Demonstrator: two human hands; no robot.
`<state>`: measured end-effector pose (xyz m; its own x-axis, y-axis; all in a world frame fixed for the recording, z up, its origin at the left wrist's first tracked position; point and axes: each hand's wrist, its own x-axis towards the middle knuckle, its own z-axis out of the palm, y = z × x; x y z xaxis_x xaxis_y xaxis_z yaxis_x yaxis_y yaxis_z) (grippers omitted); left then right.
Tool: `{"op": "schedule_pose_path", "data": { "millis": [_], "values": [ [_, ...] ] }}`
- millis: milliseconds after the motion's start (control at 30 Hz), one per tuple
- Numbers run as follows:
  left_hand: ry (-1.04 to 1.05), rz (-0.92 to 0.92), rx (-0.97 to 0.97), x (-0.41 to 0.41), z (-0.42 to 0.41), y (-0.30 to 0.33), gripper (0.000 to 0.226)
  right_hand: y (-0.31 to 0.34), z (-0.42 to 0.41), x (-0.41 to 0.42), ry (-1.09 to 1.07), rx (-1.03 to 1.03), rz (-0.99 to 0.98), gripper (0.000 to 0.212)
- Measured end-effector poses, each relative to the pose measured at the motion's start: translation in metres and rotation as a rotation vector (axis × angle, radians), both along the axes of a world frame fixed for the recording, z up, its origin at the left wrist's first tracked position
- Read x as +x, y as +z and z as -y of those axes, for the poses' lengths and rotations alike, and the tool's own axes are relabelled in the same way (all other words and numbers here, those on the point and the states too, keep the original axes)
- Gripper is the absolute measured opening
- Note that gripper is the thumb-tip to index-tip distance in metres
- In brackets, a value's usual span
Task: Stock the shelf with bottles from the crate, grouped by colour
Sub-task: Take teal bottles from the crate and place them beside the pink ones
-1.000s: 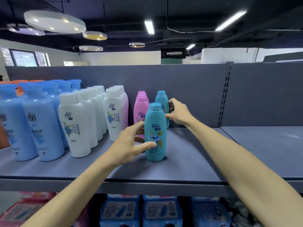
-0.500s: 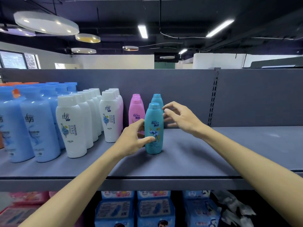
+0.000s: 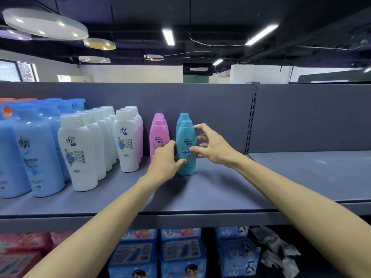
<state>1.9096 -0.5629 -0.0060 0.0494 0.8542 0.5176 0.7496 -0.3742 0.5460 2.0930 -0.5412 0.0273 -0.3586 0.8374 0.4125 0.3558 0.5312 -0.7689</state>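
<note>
Two teal bottles [image 3: 186, 149], two hands [image 3: 167, 160]

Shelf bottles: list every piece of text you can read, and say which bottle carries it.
"Rejoice": front teal bottle, gripped by the left hand and right hand.
"Rejoice": front pink bottle.
"REFRESHING": front white bottle.
"REFRESHING": second white bottle.
Chinese brand characters on the white bottles and the blue bottle: too stylised to read surely.
Small print on all bottles, and the packets below: blurred.
</note>
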Motion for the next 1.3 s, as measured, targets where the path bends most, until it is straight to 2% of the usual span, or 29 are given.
{"op": "schedule_pose_path", "data": {
  "millis": [100, 333, 967, 1133, 1300],
  "values": [
    [0.091, -0.101, 0.012, 0.003, 0.002, 0.0, 0.037, 0.001, -0.01, -0.002, -0.012, 0.013, 0.004, 0.045],
    [0.104, -0.186, 0.065, 0.002, 0.008, 0.006, 0.04, 0.002, -0.036, -0.008, -0.047, -0.025, 0.005, 0.045],
    [0.017, -0.192, 0.113, -0.006, 0.017, 0.008, 0.044, 0.001, -0.07, -0.014, -0.224, 0.047, 0.103, 0.041],
    [0.002, -0.199, 0.157, -0.012, 0.022, 0.009, 0.041, -0.015, -0.067, -0.01, -0.264, -0.024, 0.137, 0.058],
    [-0.005, -0.178, 0.169, -0.015, 0.024, 0.012, 0.039, -0.026, -0.07, -0.03, -0.391, -0.015, 0.165, 0.057]
  ]
}}
